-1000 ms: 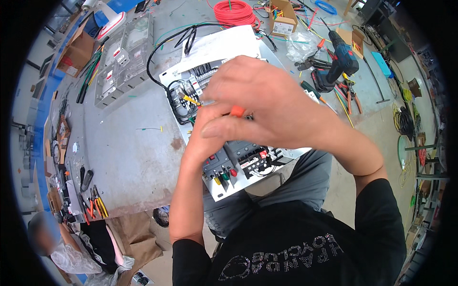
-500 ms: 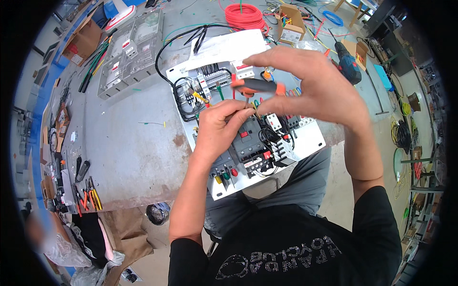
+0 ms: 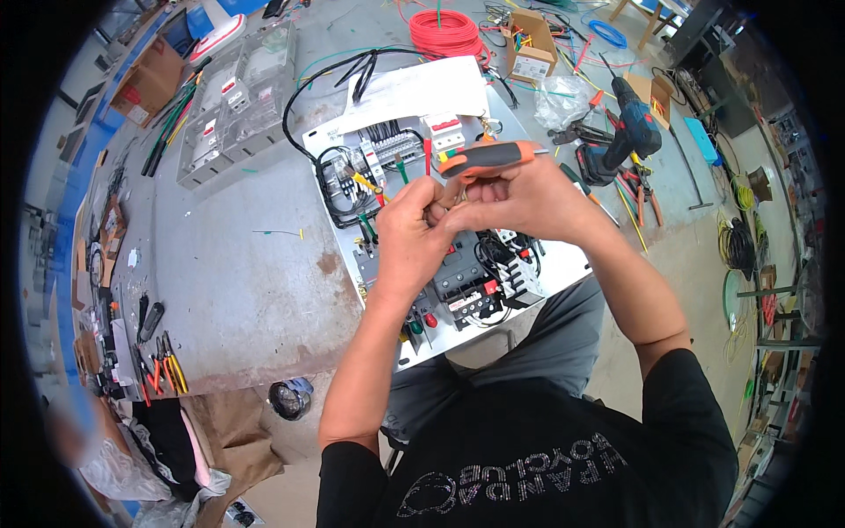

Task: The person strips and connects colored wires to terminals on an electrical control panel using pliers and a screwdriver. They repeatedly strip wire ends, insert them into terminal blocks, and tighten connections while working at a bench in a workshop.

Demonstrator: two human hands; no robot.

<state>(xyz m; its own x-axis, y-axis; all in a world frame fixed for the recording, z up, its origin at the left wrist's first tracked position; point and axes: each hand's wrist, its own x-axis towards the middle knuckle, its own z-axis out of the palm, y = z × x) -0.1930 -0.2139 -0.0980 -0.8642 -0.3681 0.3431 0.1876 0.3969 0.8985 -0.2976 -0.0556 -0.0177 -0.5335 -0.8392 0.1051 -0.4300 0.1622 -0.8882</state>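
head view: i judge the step in hand to be close two-handed work with the orange-and-black tool [image 3: 488, 160] above the electrical panel [image 3: 563, 262]. the next move, in my judgement, calls for steady hands clear of the raised coloured wire ends [image 3: 428, 157]. tool position: over the right hand [image 3: 532, 204], handle nearly level, working end hidden. right fingers: curled beneath the handle, seemingly clamped on the tool. left hand [image 3: 412, 231]: drawn in against the right; i cannot tell whether its fingers grip anything. pose: forearms converge, right elbow bent outward. panel position: on the desk [image 3: 238, 282], near edge overhanging.
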